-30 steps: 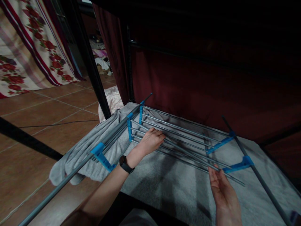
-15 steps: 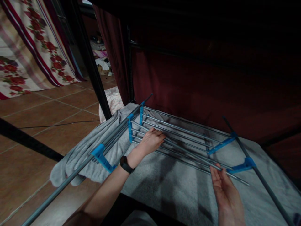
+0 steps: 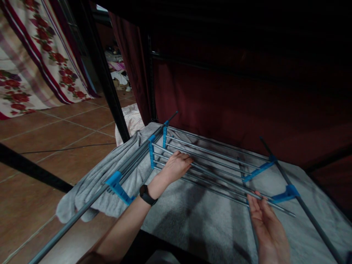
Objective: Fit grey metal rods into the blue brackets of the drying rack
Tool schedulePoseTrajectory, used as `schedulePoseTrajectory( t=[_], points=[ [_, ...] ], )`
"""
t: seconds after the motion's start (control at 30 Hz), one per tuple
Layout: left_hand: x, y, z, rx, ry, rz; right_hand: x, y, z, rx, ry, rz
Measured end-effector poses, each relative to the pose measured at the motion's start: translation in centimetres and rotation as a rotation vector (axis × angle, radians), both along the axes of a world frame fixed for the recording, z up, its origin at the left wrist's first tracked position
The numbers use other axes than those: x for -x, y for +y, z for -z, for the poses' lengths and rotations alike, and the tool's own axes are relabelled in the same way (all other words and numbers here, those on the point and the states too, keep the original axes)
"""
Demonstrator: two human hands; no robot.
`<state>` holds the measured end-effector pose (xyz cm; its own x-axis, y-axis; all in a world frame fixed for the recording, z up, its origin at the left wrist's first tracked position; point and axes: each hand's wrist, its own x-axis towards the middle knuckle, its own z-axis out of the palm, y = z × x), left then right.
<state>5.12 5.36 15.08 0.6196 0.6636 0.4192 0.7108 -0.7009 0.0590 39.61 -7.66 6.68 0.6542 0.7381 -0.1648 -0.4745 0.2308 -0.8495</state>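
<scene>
A rack of grey metal rods with blue plastic brackets (image 3: 151, 151) lies on a bed. My left hand (image 3: 177, 165), with a black band on its wrist, is closed around one loose-ended metal rod (image 3: 220, 178) near its middle. Toward the rod's right end, my right hand (image 3: 265, 220) is palm up with thumb and fingers pinching it. The rod's free tip sticks out past my right fingers, just below a right blue bracket (image 3: 286, 194). At its left end the rod meets a blue bracket; whether it sits fully inside I cannot tell.
Under the rack is a grey fleece bedsheet (image 3: 203, 220), with a bunched grey blanket (image 3: 90, 187) at the left edge. Black bed posts (image 3: 110, 80) and a dark red curtain (image 3: 220, 102) surround it. A cable (image 3: 68, 148) crosses the tiled floor (image 3: 52, 128).
The held rod has shifted slightly to the right, its free tip farther out past the bracket. My right hand has moved a little right and down with it; the left barely moved.
</scene>
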Motion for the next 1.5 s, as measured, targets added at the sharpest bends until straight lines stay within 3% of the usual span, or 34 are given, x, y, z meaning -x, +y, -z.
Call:
schedulePoseTrajectory(
  t=[0.4, 0.7, 1.07, 1.3, 1.5],
  points=[
    [0.1, 0.5, 0.1, -0.022, 0.006, 0.0, 0.3, 1.2, -0.8, -0.052, 0.072, 0.015],
    [-0.1, 2.3, 0.4, -0.115, 0.02, 0.03, 2.4, 2.8, -4.2, -0.196, 0.22, 0.039],
    [-0.9, 2.7, 1.2, -0.119, -0.02, 0.099, 2.1, 3.0, -4.7, -0.236, 0.252, 0.01],
    [-2.9, 2.1, 0.9, -0.174, -0.016, 0.148, 1.9, 3.7, -4.5, -0.211, 0.268, 0.018],
    [-5.8, 1.3, 0.1, -0.091, -0.108, 0.237, 1.7, 3.9, -4.5, -0.232, 0.277, -0.004]
  ],
)
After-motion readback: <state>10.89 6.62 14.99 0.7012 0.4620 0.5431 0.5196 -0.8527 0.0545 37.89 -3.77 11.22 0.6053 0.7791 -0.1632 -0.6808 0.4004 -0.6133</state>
